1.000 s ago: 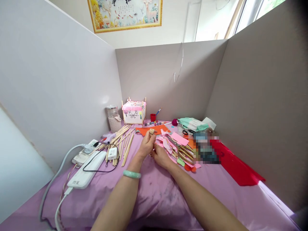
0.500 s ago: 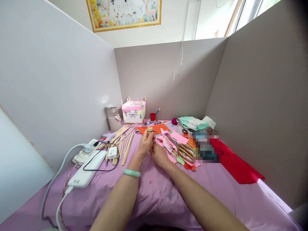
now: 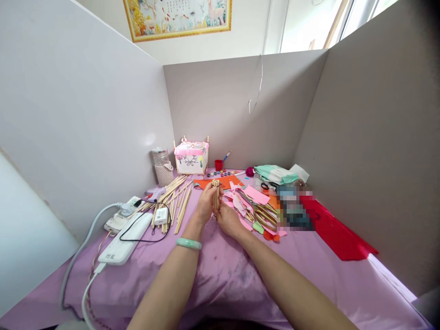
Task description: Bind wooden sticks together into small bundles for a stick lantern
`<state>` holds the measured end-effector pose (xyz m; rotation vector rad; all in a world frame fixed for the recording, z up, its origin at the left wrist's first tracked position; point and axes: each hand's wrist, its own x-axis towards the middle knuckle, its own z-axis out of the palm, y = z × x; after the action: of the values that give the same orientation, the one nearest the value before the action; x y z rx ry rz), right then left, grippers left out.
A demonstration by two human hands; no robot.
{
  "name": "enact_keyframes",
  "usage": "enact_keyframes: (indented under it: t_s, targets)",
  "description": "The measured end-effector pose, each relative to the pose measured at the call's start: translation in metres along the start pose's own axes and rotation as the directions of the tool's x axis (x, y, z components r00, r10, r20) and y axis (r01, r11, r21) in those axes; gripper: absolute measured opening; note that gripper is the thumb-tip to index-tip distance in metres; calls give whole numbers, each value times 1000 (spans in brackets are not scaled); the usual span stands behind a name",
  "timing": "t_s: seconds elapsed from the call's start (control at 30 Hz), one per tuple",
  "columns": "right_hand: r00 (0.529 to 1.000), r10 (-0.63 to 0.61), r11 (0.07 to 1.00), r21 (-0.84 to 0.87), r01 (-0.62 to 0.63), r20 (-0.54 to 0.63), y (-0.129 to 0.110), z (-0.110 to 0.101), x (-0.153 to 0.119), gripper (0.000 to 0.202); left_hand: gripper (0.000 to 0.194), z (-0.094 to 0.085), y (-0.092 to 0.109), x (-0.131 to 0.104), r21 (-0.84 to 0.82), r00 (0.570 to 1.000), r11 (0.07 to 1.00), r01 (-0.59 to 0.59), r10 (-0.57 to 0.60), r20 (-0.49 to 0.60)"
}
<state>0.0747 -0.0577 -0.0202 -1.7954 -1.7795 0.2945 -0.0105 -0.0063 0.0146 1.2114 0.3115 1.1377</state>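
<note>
A short bundle of pale wooden sticks (image 3: 216, 189) stands upright between both hands at the middle of the table. My left hand (image 3: 205, 204), below a green bangle (image 3: 189, 243) on the wrist, is closed round the bundle's left side. My right hand (image 3: 227, 219) grips its lower part from the right. The fingers overlap there and partly hide the sticks. More loose sticks (image 3: 184, 211) lie to the left of my left hand. An orange sheet (image 3: 228, 182) lies just behind the bundle.
Pink paper scraps (image 3: 257, 195) and gold-handled scissors (image 3: 265, 215) lie right of the hands. A decorated box (image 3: 190, 162), a red cup (image 3: 218, 165) and a jar (image 3: 161, 167) stand behind. At left are a white power bank (image 3: 125, 243) and cables; at right, red cloth (image 3: 338, 233).
Both hands still hold the bundle. More of the sticks' length shows above and between the fingers, and the dark band near the top no longer shows. The view has shifted slightly.
</note>
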Motion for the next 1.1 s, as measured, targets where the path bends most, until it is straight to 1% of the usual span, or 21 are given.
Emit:
enact_keyframes:
  t_s: [0.07,0.2,0.33,0.5,0.6,0.77,0.93,1.1]
  targets:
    - [1000,-2,1000,5,2,1,0,0,0,29,19,1,0,1,-1,1000,1000,8,-8,-9]
    - [1000,14,1000,5,-14,18,-1,-1,0,28,25,1,0,1,2,1000,1000,15,-15,-6]
    - [1000,3,1000,19,-3,-5,-1,-1,-1,30,27,1,0,1,-19,1000,1000,11,-11,-1]
    - [1000,6,1000,-7,-6,-13,0,1,-1,32,26,-1,0,0,-2,999,1000,17,-17,49]
    - [1000,-2,1000,-12,2,-17,0,2,0,32,23,-1,-1,-1,19,999,1000,20,-21,45]
    - [1000,-10,1000,-8,10,-11,0,2,0,32,16,-1,-5,0,35,999,999,-12,10,47]
    - [1000,1,1000,-1,-1,-4,0,2,0,32,16,-2,-8,2,39,998,999,-20,17,57]
    - [1000,-13,1000,-4,13,-5,0,2,0,33,18,-2,-8,1,53,999,998,-15,13,39]
